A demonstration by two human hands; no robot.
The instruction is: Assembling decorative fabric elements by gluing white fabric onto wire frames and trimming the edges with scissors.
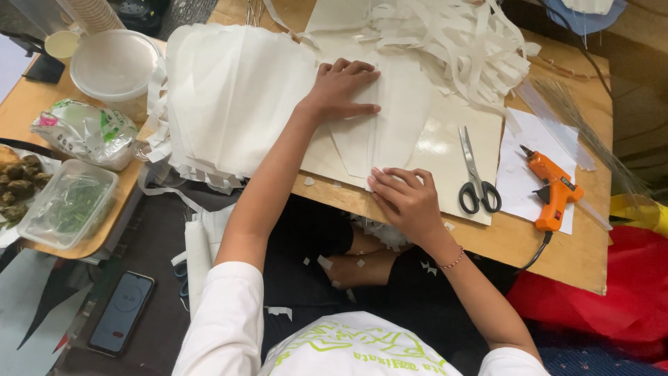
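Phone (122, 312): lying on the floor at 8 o'clock, screen lit.
Right hand (406, 200): pressing flat, fingers spread, on the near edge of the white paper piece (390, 118); grasping nothing.
Left hand (341, 89): lying flat and released on the same piece, at 12 o'clock of the right hand.
Paper piece: resting on a pale card on the wooden surface (557, 251), centre.
Step in hand: judging by both palms, smoothing or creasing the piece.
Next move: likely calling for a tool; scissors (476, 177) and orange glue gun (553, 188) are lying at 3 o'clock.
Paper stack (229, 97): sitting at 10 o'clock.
Paper strips (466, 49): piling at 1 o'clock.
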